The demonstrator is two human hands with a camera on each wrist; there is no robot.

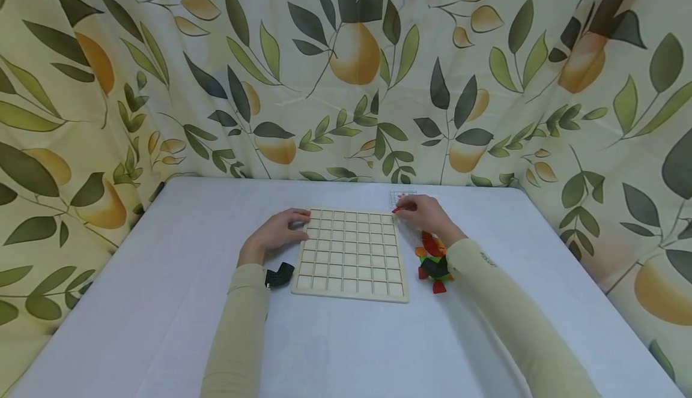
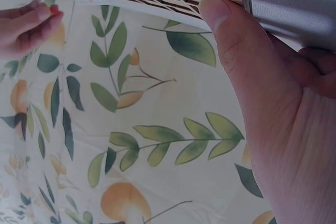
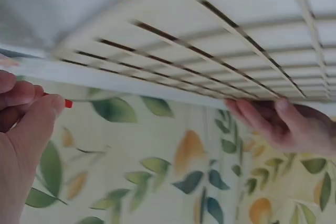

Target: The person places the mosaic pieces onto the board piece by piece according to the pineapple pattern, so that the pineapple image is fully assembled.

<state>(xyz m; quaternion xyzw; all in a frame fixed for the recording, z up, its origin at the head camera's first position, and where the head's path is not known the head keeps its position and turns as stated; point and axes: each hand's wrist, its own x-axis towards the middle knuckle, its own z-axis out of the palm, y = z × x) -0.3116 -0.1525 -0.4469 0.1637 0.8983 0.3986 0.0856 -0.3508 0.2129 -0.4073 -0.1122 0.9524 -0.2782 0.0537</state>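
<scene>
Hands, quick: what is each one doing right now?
Left hand: open, fingers resting on the far left corner of the pale wooden grid board.
Right hand: pinching a small red piece at the board's far right corner.

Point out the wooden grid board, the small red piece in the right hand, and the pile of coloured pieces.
wooden grid board (image 1: pixel 351 254), head view, centre cells.
small red piece (image 1: pixel 397 210), head view, visible tip.
pile of coloured pieces (image 1: pixel 432 260), head view, middle.

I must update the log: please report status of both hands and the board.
Left hand rests on grid board, far left corner. Right hand pinches red piece at far right corner. Loose pieces right of board; nothing blocking.
</scene>
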